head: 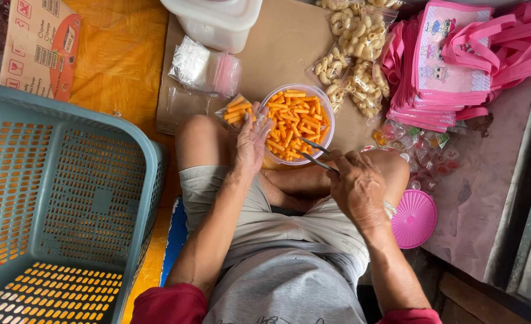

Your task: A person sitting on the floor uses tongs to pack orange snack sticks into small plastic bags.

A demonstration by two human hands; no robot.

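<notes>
I sit cross-legged on the floor with a clear bowl (pixel 327 114) of orange stick snacks in front of my knees. My left hand (pixel 248 144) holds a small clear plastic bag (pixel 238 110) partly filled with the orange snacks, just left of the bowl. My right hand (pixel 356 187) grips metal tongs (pixel 314 153) whose tips reach into the near side of the bowl.
A large teal plastic basket (pixel 67 198) stands at my left. Beyond the bowl lie a bundle of empty clear bags (pixel 205 67), a white lidded container (pixel 216 19) and bags of pale curled snacks (pixel 355 60). Pink tote bags (pixel 451 66), wrapped sweets (pixel 418 147) and a pink lid (pixel 414 218) are at right. A cardboard box (pixel 37 45) sits at top left.
</notes>
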